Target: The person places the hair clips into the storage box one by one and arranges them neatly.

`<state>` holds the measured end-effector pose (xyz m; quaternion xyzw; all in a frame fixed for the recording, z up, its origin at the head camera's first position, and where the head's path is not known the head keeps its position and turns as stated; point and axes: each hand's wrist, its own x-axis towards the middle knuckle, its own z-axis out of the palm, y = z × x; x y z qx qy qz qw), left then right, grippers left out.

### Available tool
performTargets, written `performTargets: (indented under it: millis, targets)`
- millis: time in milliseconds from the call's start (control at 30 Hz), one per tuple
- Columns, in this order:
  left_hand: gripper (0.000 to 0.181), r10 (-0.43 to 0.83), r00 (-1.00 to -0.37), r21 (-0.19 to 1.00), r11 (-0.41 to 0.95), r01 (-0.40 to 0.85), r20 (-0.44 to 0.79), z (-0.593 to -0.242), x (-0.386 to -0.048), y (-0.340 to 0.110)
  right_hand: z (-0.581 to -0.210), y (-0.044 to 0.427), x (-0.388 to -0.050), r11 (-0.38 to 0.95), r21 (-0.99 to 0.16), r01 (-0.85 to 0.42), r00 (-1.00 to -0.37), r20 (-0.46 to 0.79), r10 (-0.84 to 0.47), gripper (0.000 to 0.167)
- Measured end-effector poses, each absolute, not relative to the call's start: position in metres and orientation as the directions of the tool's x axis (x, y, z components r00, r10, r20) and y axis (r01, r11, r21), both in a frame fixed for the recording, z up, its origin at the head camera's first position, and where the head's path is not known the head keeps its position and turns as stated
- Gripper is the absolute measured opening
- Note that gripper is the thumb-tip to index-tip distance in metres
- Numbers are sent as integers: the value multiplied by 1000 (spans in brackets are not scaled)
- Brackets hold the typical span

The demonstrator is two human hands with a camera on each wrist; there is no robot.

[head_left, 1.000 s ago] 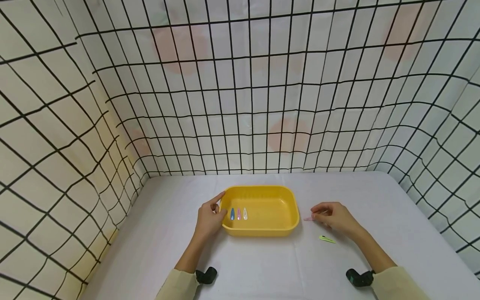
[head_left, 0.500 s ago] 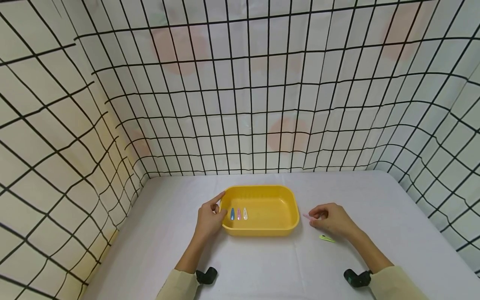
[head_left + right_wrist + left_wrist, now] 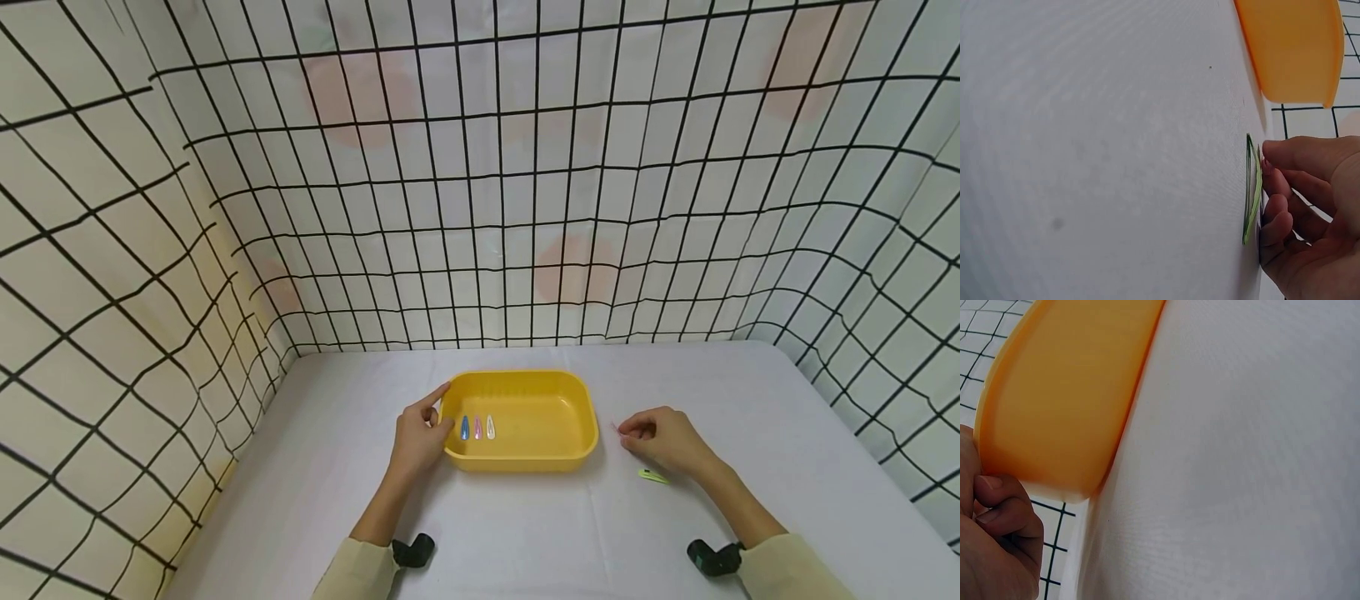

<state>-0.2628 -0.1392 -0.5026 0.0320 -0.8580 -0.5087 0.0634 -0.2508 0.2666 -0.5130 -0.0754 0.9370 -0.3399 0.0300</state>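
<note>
A yellow plastic tray [image 3: 517, 464] stands on the white table. My left hand [image 3: 420, 437] grips its left rim, thumb over the edge and fingers outside the wall. Inside, near the left end, a blue hair clip [image 3: 465, 427], a pink hair clip [image 3: 477, 427] and a white hair clip [image 3: 491, 427] lie side by side in a row. To the right of the tray, my right hand [image 3: 667, 437] pinches another pink hair clip [image 3: 615, 428] low over the table, mostly hidden by the fingertips. A green hair clip [image 3: 653, 477] lies on the cloth just below that hand.
White cloth covers the table [image 3: 510, 533]. A black grid mesh [image 3: 495, 225] over pale fabric rises behind it and along both sides. Black wrist cameras are strapped at both sleeves, the right one [image 3: 714, 557] near the table front.
My right hand has shifted slightly, and the pink clip in its fingertips has turned from lying flat to a steeper slant. The left hand and tray have stayed still.
</note>
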Motion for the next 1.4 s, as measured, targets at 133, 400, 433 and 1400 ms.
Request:
performTargets:
  millis: [133,400,433,1400]
  targets:
    - [61,-113,-990,877,480,18,82,-503,-263,-139,-513,267,-251,772,-621,-134,-987,16,-158,16]
    - [62,-112,-991,885,466,9,70,-502,-262,-139,-513,266,-255,770,-625,-130,-987,11,-158,15]
    - [62,-113,-991,885,465,8,68,-502,-262,-139,-513,266,-256,768,-628,-127,-988,12,-154,14]
    - [62,-112,-992,883,469,-1,58,-503,-263,-140,-472,264,-266,566,-824,5,-999,-34,-41,28]
